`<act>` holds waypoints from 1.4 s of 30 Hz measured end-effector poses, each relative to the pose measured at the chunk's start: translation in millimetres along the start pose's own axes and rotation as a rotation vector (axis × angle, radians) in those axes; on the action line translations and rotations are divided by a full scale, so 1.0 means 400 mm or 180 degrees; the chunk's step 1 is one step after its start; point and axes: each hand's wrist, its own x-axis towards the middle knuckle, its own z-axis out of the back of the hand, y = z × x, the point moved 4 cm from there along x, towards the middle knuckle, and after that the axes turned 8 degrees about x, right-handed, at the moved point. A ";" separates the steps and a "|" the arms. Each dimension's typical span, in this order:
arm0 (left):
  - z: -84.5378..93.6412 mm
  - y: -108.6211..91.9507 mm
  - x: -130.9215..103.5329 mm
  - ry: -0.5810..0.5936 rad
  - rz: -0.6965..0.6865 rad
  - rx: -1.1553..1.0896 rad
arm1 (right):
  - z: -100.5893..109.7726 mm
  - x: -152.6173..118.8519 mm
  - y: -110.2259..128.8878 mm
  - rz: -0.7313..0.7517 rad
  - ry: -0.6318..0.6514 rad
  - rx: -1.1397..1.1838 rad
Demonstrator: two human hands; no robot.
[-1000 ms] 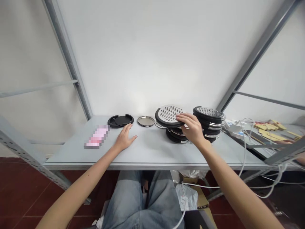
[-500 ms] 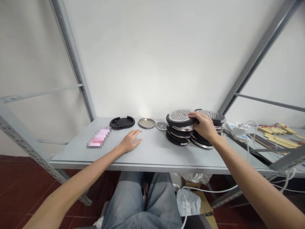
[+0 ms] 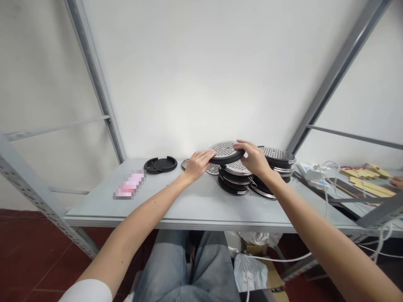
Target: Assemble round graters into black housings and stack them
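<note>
A round black-rimmed disc with a perforated silver face [image 3: 224,150] is held raised and slightly tilted above the table. My left hand [image 3: 198,165] is closed on its left edge. On the opposite edge, my right hand [image 3: 253,157] grips it with the fingers over the top. Just below and to the right is a stack of similar discs [image 3: 234,182] with metal rings and wire clasps. A second stack [image 3: 276,155] stands beside it. Behind my left hand, a shiny metal plate [image 3: 184,164] and a small perforated disc [image 3: 214,169] are partly hidden.
Black round rims [image 3: 161,164] lie at the back left, near a blurred pink object [image 3: 129,184]. Shelf posts [image 3: 94,75] rise at both sides. To the right, another table holds yellow pieces [image 3: 371,184] and cables; another person's hand [image 3: 397,181] shows at the edge.
My right hand has lifted the top disc off the near stack and moved it left. My left hand has come up from the tabletop to grasp its left edge.
</note>
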 end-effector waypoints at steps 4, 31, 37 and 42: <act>0.007 0.004 0.000 0.0097 0.0061 0.0413 | -0.019 0.001 0.026 0.0100 0.0256 -0.0332; 0.027 0.114 -0.336 0.0788 0.1386 0.0358 | -0.024 -0.031 0.014 -0.0165 -0.0105 -0.1071; -0.017 0.202 -0.412 0.1113 0.2541 0.0329 | -0.026 -0.038 -0.021 -0.0247 0.0226 -0.1383; -0.029 0.195 -0.418 0.1432 0.2327 0.0135 | -0.013 -0.056 -0.018 -0.0312 0.0217 -0.1569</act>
